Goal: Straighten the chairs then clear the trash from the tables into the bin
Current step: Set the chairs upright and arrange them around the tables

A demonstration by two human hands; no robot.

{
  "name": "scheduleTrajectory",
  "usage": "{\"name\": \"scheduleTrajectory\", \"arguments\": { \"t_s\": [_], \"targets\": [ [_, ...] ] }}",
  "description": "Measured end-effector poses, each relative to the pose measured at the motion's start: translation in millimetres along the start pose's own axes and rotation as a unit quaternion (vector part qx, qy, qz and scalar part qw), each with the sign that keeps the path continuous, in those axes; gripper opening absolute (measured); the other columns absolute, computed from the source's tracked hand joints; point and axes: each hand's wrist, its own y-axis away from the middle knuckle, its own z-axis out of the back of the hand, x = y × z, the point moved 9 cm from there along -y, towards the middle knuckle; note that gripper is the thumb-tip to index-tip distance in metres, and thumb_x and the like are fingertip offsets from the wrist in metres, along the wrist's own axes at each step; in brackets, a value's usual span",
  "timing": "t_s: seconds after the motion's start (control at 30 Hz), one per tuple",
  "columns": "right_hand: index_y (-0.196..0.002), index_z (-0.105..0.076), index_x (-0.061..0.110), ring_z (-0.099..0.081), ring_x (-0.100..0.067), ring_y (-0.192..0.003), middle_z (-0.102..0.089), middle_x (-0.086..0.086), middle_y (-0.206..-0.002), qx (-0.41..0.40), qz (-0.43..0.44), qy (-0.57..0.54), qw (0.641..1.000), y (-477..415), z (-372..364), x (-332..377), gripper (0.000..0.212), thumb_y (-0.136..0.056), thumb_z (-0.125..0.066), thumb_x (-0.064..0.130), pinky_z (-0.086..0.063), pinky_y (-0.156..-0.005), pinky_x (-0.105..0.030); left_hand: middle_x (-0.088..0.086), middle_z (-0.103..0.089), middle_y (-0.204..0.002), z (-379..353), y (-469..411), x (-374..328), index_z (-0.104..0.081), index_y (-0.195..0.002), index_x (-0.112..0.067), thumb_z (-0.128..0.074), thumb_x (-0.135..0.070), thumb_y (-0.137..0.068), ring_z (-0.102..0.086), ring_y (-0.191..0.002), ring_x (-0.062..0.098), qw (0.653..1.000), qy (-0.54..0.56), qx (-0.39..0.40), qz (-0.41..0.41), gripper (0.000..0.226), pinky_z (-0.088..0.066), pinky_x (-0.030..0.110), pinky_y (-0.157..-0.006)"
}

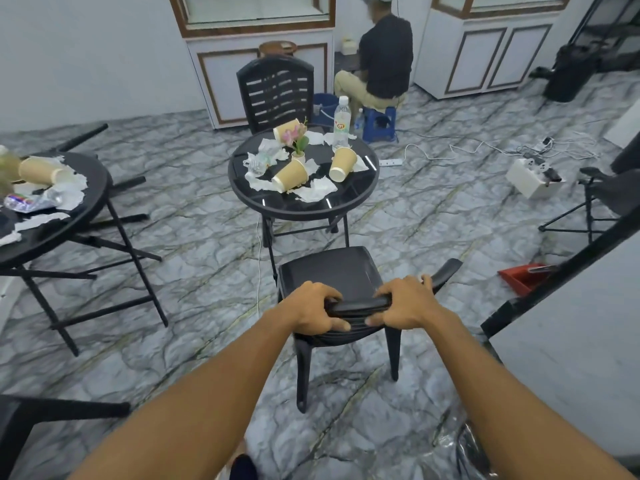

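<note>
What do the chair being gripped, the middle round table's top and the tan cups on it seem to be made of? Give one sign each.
Chair: probably moulded black plastic, slight sheen; seat and legs look one-piece.
Table top: seemingly dark glass, glossy; bright streaks reflect in it.
Cups: likely paper, matt tan, white inside, rolled rim.

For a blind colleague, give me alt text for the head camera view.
Left hand and right hand hold the backrest of a black chair facing a round table littered with paper cups, crumpled tissues and a bottle.
</note>
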Motion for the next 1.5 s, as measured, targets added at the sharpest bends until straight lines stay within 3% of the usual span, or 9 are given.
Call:
{"name": "scheduleTrajectory", "arguments": {
  "t_s": [0.07, 0.13, 0.27, 0.43, 0.57, 0.9, 1.07, 1.27, 1.5],
  "targets": [
    [-0.108, -0.071, 0.034, -0.059, -0.012, -0.099, -0.068, 0.012, -0.103, 0.072, 0.02, -0.116, 0.99, -3, 1, 25, 0.059, -0.064, -0.071, 0.073, -0.037, -0.105, -0.044, -0.004, -0.061, -0.131, 27, 12, 18, -0.059, -0.135, -0.026, -0.069, -0.074, -0.071, -0.056, -0.12, 0.015, 0.998, 0.053, -0.026, 0.021, 0.081, -0.047, 0.038, -0.103],
    [-0.116, -0.07, 0.026, -0.062, -0.013, -0.103, -0.069, 0.004, -0.114, 0.052, 0.043, -0.192, 0.979, -19, 12, 63, 0.065, -0.07, -0.069, 0.072, -0.049, -0.095, -0.035, 0.0, -0.062, -0.133, 65, 24, 46, -0.055, -0.139, -0.022, -0.064, -0.07, -0.079, -0.057, -0.122, 0.017, 0.993, 0.061, -0.085, 0.047, 0.077, -0.046, 0.037, -0.104],
    [-0.13, -0.061, 0.023, -0.058, -0.02, -0.118, -0.062, 0.0, -0.13, -0.025, 0.083, -0.121, 0.989, -62, 32, 156, 0.06, -0.085, -0.06, 0.062, -0.048, -0.099, -0.039, 0.007, -0.064, -0.128, 125, 46, 114, -0.056, -0.135, -0.022, -0.067, -0.035, -0.085, -0.058, -0.119, 0.029, 0.98, -0.012, -0.148, 0.129, 0.052, -0.051, 0.039, -0.094],
    [-0.139, -0.053, 0.021, -0.053, -0.022, -0.127, -0.053, -0.001, -0.143, -0.012, 0.14, -0.074, 0.987, -118, 54, 279, 0.062, -0.086, -0.064, 0.051, -0.044, -0.104, -0.04, 0.01, -0.053, -0.139, 195, 58, 200, -0.05, -0.138, -0.017, -0.065, -0.024, -0.083, -0.052, -0.125, 0.031, 0.969, -0.03, -0.159, 0.187, 0.057, -0.051, 0.041, -0.095],
    [-0.136, -0.055, 0.021, -0.052, -0.021, -0.127, -0.055, 0.0, -0.141, -0.02, 0.155, -0.079, 0.985, -165, 66, 345, 0.056, -0.088, -0.063, 0.048, -0.044, -0.105, -0.041, 0.008, -0.047, -0.147, 262, 55, 258, -0.044, -0.146, -0.018, -0.064, -0.025, -0.084, -0.045, -0.134, 0.028, 0.964, -0.033, -0.189, 0.186, 0.065, -0.047, 0.042, -0.102],
    [-0.135, -0.057, 0.021, -0.059, -0.021, -0.116, -0.06, -0.005, -0.134, 0.004, 0.178, -0.072, 0.981, -289, 91, 459, 0.054, -0.088, -0.064, 0.045, -0.047, -0.1, -0.039, 0.009, -0.037, -0.155, 364, 23, 379, -0.035, -0.152, -0.015, -0.06, -0.02, -0.091, -0.037, -0.141, 0.027, 0.96, -0.005, -0.172, 0.223, 0.066, -0.043, 0.039, -0.106],
    [-0.134, -0.057, 0.021, -0.046, -0.022, -0.133, -0.051, -0.003, -0.145, 0.019, 0.214, -0.06, 0.975, -384, 106, 510, 0.052, -0.089, -0.063, 0.046, -0.043, -0.106, -0.041, 0.008, -0.043, -0.151, 409, -22, 446, -0.039, -0.149, -0.018, -0.062, -0.022, -0.087, -0.041, -0.138, 0.027, 0.948, 0.012, -0.188, 0.257, 0.067, -0.044, 0.041, -0.106],
    [-0.134, -0.058, 0.019, -0.05, -0.024, -0.127, -0.053, -0.006, -0.14, 0.031, 0.26, -0.047, 0.964, -511, 143, 572, 0.048, -0.091, -0.062, 0.042, -0.044, -0.1, -0.037, 0.007, -0.049, -0.145, 493, -98, 509, -0.046, -0.143, -0.02, -0.063, -0.024, -0.082, -0.048, -0.13, 0.028, 0.934, 0.026, -0.21, 0.287, 0.064, -0.047, 0.043, -0.103],
    [-0.135, -0.055, 0.017, -0.048, -0.026, -0.13, -0.052, -0.008, -0.142, 0.04, 0.292, -0.027, 0.955, -623, 201, 633, 0.048, -0.094, -0.06, 0.04, -0.043, -0.104, -0.041, 0.009, -0.054, -0.138, 588, -163, 563, -0.054, -0.137, -0.015, -0.062, -0.02, -0.085, -0.051, -0.126, 0.028, 0.926, 0.018, -0.228, 0.3, 0.053, -0.048, 0.04, -0.1]
  ]
}}
